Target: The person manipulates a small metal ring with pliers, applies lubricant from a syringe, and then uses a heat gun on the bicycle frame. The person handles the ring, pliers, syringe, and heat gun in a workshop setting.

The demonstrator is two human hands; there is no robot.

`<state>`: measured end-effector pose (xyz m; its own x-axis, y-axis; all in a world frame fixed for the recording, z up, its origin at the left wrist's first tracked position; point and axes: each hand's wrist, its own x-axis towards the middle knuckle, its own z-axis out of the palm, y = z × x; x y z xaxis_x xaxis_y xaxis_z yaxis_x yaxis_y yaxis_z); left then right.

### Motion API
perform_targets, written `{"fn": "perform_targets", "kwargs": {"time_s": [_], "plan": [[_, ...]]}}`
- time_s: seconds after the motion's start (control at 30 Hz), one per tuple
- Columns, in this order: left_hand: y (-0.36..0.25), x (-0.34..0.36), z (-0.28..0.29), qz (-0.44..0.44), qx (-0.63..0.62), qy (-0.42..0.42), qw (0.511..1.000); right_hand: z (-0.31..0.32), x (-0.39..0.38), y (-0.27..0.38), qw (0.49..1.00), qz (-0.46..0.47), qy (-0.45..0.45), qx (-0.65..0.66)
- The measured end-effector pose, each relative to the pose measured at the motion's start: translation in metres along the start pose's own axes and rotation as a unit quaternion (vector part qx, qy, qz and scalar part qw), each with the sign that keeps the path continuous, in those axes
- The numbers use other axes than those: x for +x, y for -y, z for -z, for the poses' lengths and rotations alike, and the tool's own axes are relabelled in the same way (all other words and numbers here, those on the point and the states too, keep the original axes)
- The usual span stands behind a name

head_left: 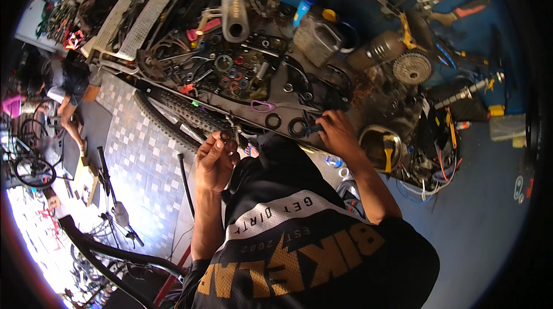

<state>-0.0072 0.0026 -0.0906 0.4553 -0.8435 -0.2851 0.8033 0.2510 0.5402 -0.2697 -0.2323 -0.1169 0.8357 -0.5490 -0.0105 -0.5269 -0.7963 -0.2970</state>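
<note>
Left grip [213,164] pinches a small, dark, rounded piece [225,135].

I see white glare flooding in at lower left, washing out the tiled floor [144,176]; the workbench [294,104] sits dim, its edges curving.

A small dark part [225,135] (type indistinct) is pinched in the left hand [214,160]; a blackish piece [313,129] sits at the right hand [338,131], beside a flat-lying black ring [292,128].
</note>
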Motion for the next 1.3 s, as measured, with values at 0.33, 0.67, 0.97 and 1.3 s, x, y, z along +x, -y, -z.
{"fn": "perform_targets", "kwargs": {"time_s": [0.33, 0.67, 0.97, 1.3], "plan": [[-0.017, -0.002, -0.005, -0.106, -0.03, 0.043, 0.993, 0.107, 0.074, 0.076, 0.972, 0.071, 0.064, 0.216], [-0.024, -0.003, -0.029, -0.254, -0.072, 0.043, 0.964, 0.131, 0.153, 0.137, 0.798, 0.313, -0.074, 0.51], [-0.013, -0.011, -0.063, -0.294, -0.073, 0.04, 0.952, 0.135, 0.171, 0.188, 0.531, 0.373, 0.078, 0.757], [0.0, -0.019, -0.073, -0.309, -0.098, 0.061, 0.944, 0.161, 0.158, 0.198, 0.342, 0.378, 0.274, 0.815]]}}
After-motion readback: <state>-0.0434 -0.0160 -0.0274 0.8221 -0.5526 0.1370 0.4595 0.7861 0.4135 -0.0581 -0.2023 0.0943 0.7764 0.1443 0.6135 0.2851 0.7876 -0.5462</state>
